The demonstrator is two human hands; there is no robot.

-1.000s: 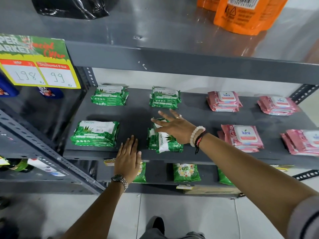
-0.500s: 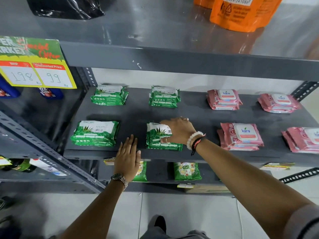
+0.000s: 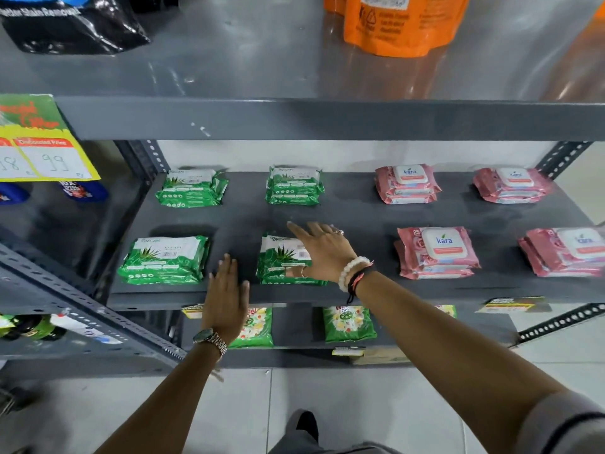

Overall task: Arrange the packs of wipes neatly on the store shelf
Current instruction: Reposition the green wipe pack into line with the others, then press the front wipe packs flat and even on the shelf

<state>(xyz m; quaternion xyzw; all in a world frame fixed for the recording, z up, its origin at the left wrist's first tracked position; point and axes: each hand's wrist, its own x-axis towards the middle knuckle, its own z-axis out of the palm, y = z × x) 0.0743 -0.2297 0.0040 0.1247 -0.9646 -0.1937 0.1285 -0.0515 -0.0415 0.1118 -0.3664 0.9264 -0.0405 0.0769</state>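
Right half of the near green pack (image 3: 281, 257) covered by the right hand (image 3: 322, 252). Far-right near pink stack (image 3: 563, 252) cut by the picture's right edge. Price sign (image 3: 42, 149) cropped at left, only "99" whole. Small print on every pack too fine to read. Black bag (image 3: 72, 24) and orange pouch (image 3: 402, 24) cut off at top.

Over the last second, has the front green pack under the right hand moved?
Yes. The front green pack was skewed across its stack; now it lies flat and square to the shelf's front edge, under the open right hand.
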